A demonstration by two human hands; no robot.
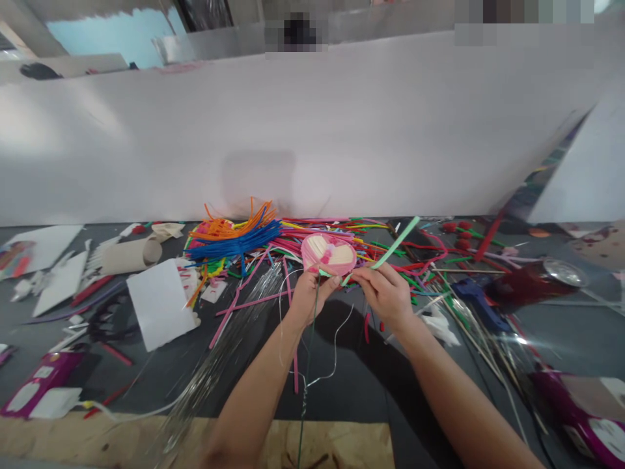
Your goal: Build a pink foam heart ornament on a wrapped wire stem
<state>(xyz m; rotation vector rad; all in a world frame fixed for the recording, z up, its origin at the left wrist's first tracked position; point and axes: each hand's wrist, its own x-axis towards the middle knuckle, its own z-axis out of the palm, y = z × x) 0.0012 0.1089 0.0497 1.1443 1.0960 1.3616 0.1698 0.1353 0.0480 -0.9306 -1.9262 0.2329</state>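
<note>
My left hand (312, 296) is closed in a pinch at the lower edge of a pink and cream heart (317, 251), which looks made of pipe cleaners and has a small pink piece at its middle. A thin dark green stem (312, 339) hangs below that hand, with silver wire (336, 345) twisted around it lower down. Fingers of my right hand (388, 293) pinch a light green strip (400, 238), whose free end points up and right. The strip's other end passes under the heart, close to my left fingertips; the exact contact there is hidden.
Bundles of blue pipe cleaners (234, 242) and orange ones (254, 218) lie behind, before a white panel (342, 130). Loose wires (234, 332), a cardboard tube (131, 254) and white paper (160, 305) are left. A blue glue gun (481, 306) and a can (537, 280) lie right.
</note>
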